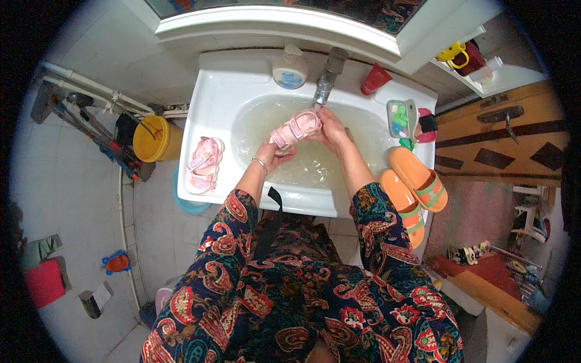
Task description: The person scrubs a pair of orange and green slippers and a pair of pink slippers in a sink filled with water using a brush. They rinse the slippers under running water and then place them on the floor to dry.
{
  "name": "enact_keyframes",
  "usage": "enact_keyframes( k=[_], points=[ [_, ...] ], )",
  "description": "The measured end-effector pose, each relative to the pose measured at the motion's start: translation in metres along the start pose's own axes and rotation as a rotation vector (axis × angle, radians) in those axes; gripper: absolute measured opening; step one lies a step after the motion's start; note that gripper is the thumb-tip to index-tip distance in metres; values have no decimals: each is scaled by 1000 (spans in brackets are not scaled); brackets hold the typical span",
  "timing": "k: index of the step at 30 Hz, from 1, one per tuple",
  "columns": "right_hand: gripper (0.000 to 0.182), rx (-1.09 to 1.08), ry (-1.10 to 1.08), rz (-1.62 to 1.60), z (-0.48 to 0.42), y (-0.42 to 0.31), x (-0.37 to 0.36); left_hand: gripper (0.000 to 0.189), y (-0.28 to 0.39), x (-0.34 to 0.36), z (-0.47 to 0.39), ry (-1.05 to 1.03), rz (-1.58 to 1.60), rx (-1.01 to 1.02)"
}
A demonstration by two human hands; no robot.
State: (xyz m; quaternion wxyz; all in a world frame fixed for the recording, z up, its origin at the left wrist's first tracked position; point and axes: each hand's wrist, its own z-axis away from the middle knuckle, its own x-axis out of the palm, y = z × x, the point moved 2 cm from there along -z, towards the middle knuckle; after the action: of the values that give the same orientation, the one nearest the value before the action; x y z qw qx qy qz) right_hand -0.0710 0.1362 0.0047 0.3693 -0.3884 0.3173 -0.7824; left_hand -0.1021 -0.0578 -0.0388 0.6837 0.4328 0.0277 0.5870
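Between my two hands a pink strapped sandal [295, 130] is held over the water in a white washbasin [213, 86]. My left hand [272, 156] grips one end of it from below. At the other end, under the chrome faucet [326, 84], my right hand [333, 129] has hold of it, and a thin stream of water meets the sandal there. Cloudy water [313, 168] fills the basin. A second pink sandal [205, 164] lies on the rim at the left. Something brownish, partly hidden by my right wrist, shows in the water.
A pump bottle [290, 70] and a red tube [376, 80] stand behind the bowl. On the right rim are a soap box [399, 119], a pink-and-black brush or sponge [426, 125] and two orange slippers [415, 179]. A yellow bucket [156, 138] hangs left; a wooden door [499, 131] stands right.
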Motion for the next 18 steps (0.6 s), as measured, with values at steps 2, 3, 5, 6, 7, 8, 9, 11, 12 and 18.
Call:
enact_keyframes(
  k=[2, 3, 5, 6, 7, 8, 9, 11, 12, 18],
  points=[
    [37, 15, 29, -3, -5, 0, 10, 30, 9, -6, 7, 69, -42, 24],
    [36, 21, 44, -1, -8, -1, 14, 28, 17, -5, 14, 56, -51, 37],
    [35, 29, 1, 42, -15, -2, 18, 30, 23, -9, 18, 116, -200, 15],
    [34, 35, -22, 68, -17, -2, 20, 32, 26, -12, 17, 192, -333, -21],
    [35, 40, -31, 73, -17, -1, 19, 34, 28, -15, 16, 268, -467, -59],
    [35, 43, -38, 77, -16, 0, 16, 34, 30, -14, 13, 223, -459, -72],
    [35, 50, -39, 82, -15, 0, 9, 34, 33, -7, 12, 173, -449, -90],
    [32, 89, -51, 38, -12, -2, -12, 34, 29, 4, 4, 14, -269, -71],
    [31, 99, -78, -35, -3, -5, -14, 36, 21, 1, -4, -82, -99, -33],
    [32, -18, 35, -21, 4, -9, -18, 41, 30, 20, -8, -214, 116, 116]
  ],
)
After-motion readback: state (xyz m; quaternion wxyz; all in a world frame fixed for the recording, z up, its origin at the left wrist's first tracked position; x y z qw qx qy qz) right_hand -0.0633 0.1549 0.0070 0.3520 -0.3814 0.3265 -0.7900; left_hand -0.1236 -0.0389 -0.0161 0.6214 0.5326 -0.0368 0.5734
